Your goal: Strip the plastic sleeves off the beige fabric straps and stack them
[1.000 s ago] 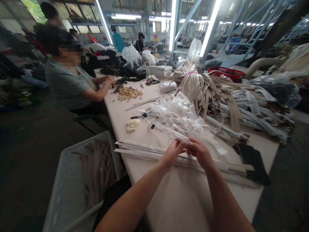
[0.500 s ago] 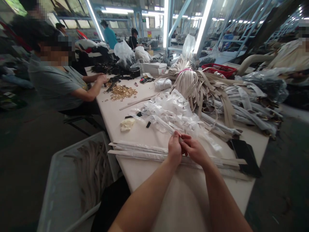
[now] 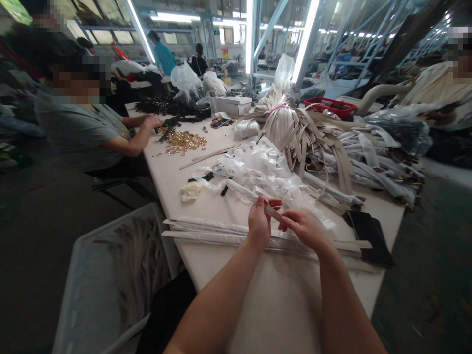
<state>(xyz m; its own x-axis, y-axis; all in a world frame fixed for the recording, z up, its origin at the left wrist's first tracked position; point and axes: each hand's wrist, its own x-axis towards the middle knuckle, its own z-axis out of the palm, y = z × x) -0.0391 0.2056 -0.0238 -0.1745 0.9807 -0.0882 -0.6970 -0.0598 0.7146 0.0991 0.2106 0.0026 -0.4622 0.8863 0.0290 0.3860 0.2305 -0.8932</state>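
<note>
My left hand [image 3: 260,222] is closed around a flat beige belt strap [image 3: 273,213] above the table. My right hand [image 3: 305,229] pinches the near end of that strap, and a short length shows bare between the two hands. A clear plastic sleeve [image 3: 240,191] stretches away from my left hand toward the upper left; whether the strap lies inside it I cannot tell. Under my wrists, several sleeved straps [image 3: 210,233] lie flat across the table. Just beyond my fingers spreads a heap of loose clear plastic sleeves [image 3: 260,162].
A tied bundle of beige straps [image 3: 283,123] and sleeved belts [image 3: 372,157] fill the right back. Dark phone-like slabs [image 3: 370,238] lie at the right edge. Left stand a bin [image 3: 79,275] of straps and a seated co-worker [image 3: 77,123] by gold buckles [image 3: 184,141].
My hands have drawn apart slightly, the right one moving away from the left, so a length of beige strap now shows between them. The whole view has shifted a little.
</note>
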